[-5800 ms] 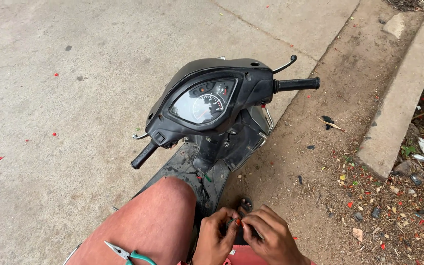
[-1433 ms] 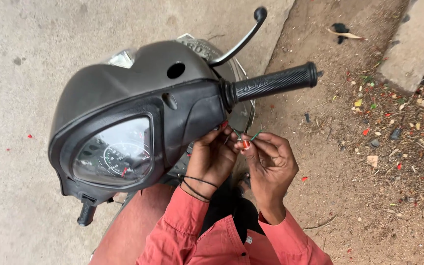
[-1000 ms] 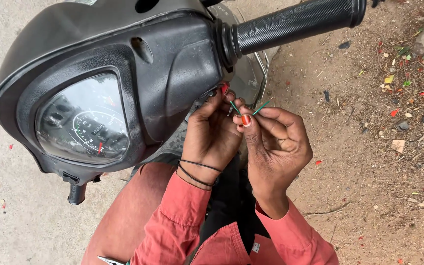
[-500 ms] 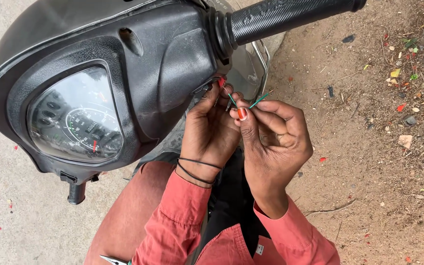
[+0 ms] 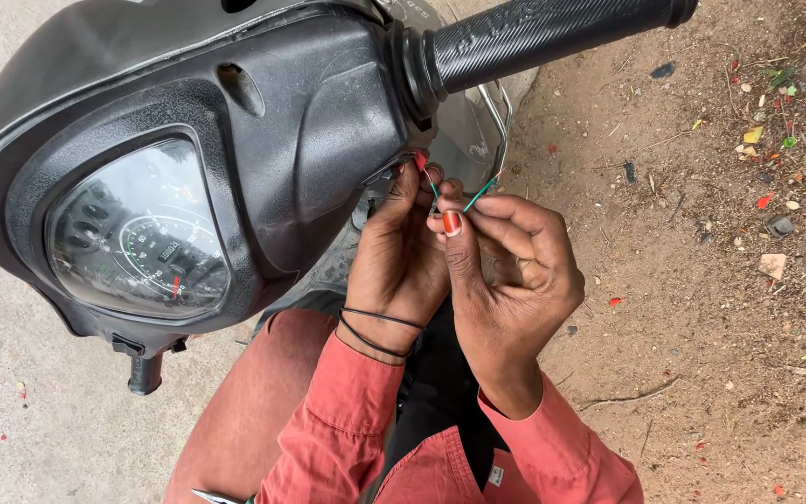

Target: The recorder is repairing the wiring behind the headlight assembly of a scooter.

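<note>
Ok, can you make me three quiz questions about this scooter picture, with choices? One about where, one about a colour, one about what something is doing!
1. Where are the hands?
A. under the handlebar grip
B. on the dirt
C. over the speedometer

2. What colour are the thin wires?
A. yellow
B. green
C. white

3. How is the right hand?
A. flat open
B. pinching a wire
C. gripping the throttle

Answers:
1 A, both sit just below the black grip.
2 B, the wires show green.
3 B, the right hand pinches a wire beside the left hand.

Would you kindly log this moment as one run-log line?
left hand: pinching green wire | right hand: pinching green wire end | place: under scooter handlebar cover
</note>
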